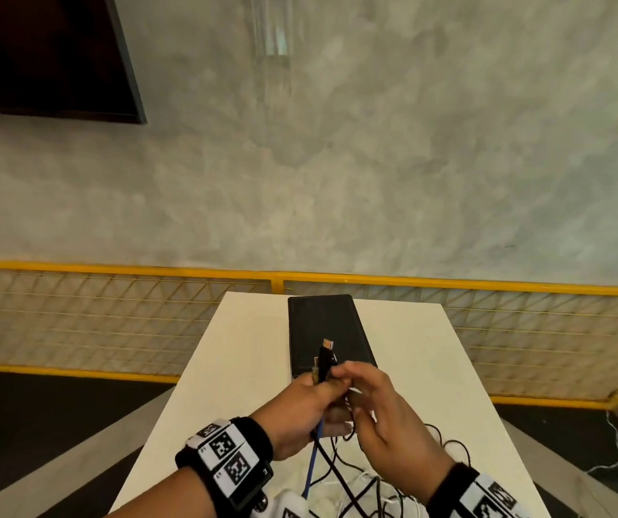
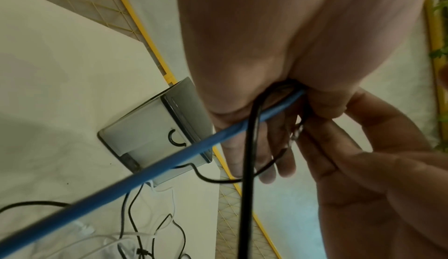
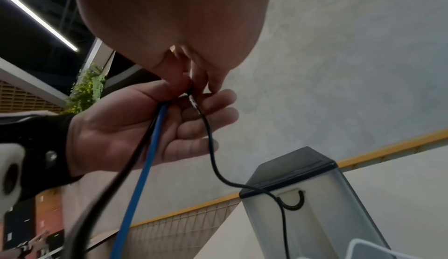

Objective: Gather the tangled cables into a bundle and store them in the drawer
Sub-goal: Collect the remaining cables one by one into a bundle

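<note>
My left hand (image 1: 309, 400) grips the ends of a blue cable (image 1: 312, 461) and a thick black cable (image 1: 331, 467); their plugs (image 1: 326, 355) stick up above the fist. My right hand (image 1: 369, 390) pinches a thin black cable (image 3: 211, 144) right beside the left fingers. In the left wrist view the blue cable (image 2: 150, 169) and the thick black cable (image 2: 247, 177) run down from the fist. The rest of the black and white cables (image 1: 367, 487) lies tangled on the white table (image 1: 412, 353). A small drawer box (image 1: 328, 332) with a dark top stands behind the hands.
The drawer box (image 3: 310, 201) has a pale front with a dark curved handle (image 3: 292, 203). A yellow mesh fence (image 1: 113, 315) runs behind the table, with a grey wall above. A white cord (image 1: 616, 443) trails on the floor at right.
</note>
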Motion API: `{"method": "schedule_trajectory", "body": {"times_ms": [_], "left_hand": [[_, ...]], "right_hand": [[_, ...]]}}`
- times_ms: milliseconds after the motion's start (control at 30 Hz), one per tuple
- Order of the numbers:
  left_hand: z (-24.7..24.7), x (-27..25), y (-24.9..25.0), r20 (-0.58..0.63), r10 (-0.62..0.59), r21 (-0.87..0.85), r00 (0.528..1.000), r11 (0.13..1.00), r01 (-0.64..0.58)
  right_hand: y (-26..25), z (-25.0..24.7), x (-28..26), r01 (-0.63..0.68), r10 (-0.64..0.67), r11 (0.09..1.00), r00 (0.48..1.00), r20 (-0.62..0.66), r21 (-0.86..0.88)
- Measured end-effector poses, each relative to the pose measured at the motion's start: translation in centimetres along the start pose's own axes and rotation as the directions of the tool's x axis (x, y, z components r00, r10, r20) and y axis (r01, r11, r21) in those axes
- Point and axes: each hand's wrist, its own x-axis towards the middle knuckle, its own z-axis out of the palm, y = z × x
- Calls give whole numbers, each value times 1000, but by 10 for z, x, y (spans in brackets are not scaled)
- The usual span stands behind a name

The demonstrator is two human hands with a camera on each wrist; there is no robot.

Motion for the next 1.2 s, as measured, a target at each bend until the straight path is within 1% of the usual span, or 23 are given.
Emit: {"method": "schedule_trajectory", "body": {"times_ms": [233,267,300,367,433,467,500,533,567,600,633,700,767,833,933,967,1000,1033,1067,1100,1133,1167,1200], "left_hand": [[-2,-7,-4,-35,55,68,998,996,-53],[-2,-7,-5,-32,63,66,997,996,-61],[-3,-7,-5,-43,73,60,996,996,-70],[-4,-7,-2,-95,93,36,991,995,-90],[-5,-6,0,-150,121,13,981,993,-121],[-6,-6,1,-169,135,2,976,991,-137],[-7,-7,0,-176,144,-11,974,989,-148],[-7,-8,1,-178,148,-22,973,988,-155],[-7,-10,0,-179,141,-32,974,988,-149],[-5,-12,-2,-176,121,-49,977,990,-131],[-4,-13,-6,-175,90,-66,980,993,-103],[-3,-16,-16,-177,30,-49,984,998,-39],[-5,-21,-28,-186,-35,28,982,999,41],[-12,-28,-40,-200,-132,93,971,984,153],[-28,-46,-45,-249,-314,70,916,938,341],[-30,-53,-44,-262,-361,106,895,911,399],[-31,-59,-43,-294,-359,263,886,861,436],[-36,-68,-42,-392,-260,452,882,781,431],[-39,-75,-36,-422,-162,611,892,676,412],[-41,-79,-31,-408,-86,688,909,625,368],[-45,-78,-31,-348,-69,671,935,679,300],[-43,-74,-27,-284,-107,546,953,799,253],[-39,-72,-21,-247,-130,358,960,908,215]], "right_hand": [[-9,12,0,28,-24,994,999,-43,106],[-9,13,-1,-2,7,989,999,-34,148],[-9,13,-1,-42,51,979,998,-40,199],[1,17,-5,-173,209,964,963,-170,204],[20,22,-10,-369,404,913,877,-261,175],[24,26,-12,-538,577,814,791,-201,220],[27,31,-11,-685,729,656,684,-30,319],[28,38,-9,-810,817,455,545,189,371],[28,44,-9,-873,827,252,418,376,417],[27,49,-7,-871,791,100,363,493,482],[23,52,-2,-829,768,-23,343,541,558],[21,53,9,-695,745,-159,382,547,701],[29,46,22,-629,747,-172,418,516,758],[43,38,36,-629,802,-129,388,453,767],[66,29,51,-606,875,-89,331,352,790],[71,26,54,-579,889,-96,315,331,809],[78,25,55,-551,900,-113,295,320,827],[82,25,55,-534,907,-133,274,319,835],[86,26,53,-536,908,-135,270,320,833],[87,29,51,-532,905,-146,269,330,834],[87,33,48,-536,902,-149,271,336,831],[85,38,44,-543,897,-149,277,345,826],[83,44,40,-554,889,-146,290,355,819]]}}
